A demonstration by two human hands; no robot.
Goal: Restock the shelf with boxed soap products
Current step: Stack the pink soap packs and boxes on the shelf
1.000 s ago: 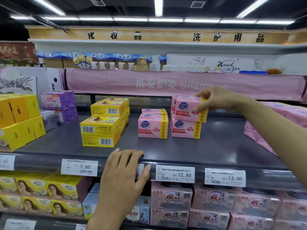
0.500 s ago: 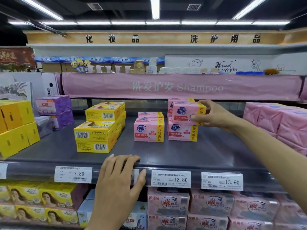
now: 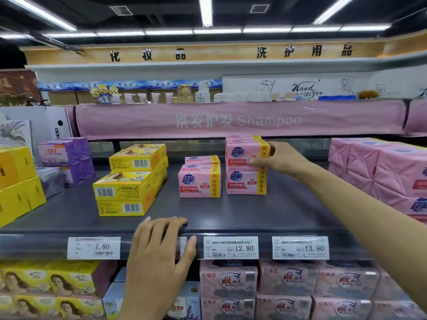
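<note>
1. The top pink box [image 3: 245,153] of soap sits on a lower pink box [image 3: 246,183]. Both are near the middle of the grey shelf [image 3: 231,211].
2. The right hand [image 3: 280,159] holds the top pink box from its 3 o'clock side. The thumb is on the front and the fingers curl round the side.
3. At 9 o'clock, just beside this pile, stands a single pink box [image 3: 199,181] with one more behind it.
4. Farther out at 9 o'clock are yellow boxes [image 3: 124,192], stacked two high.
5. At 3 o'clock, well apart, are pink wrapped packs [image 3: 381,172].
6. At 7 o'clock, the left hand [image 3: 159,245] rests on the front edge of the shelf. Its fingers lie flat and it holds nothing.
7. White price tags [image 3: 231,247] sit on the front strip, beside that hand.
8. At 12 o'clock hangs a pink banner [image 3: 138,121] that says "Shampoo".
</note>
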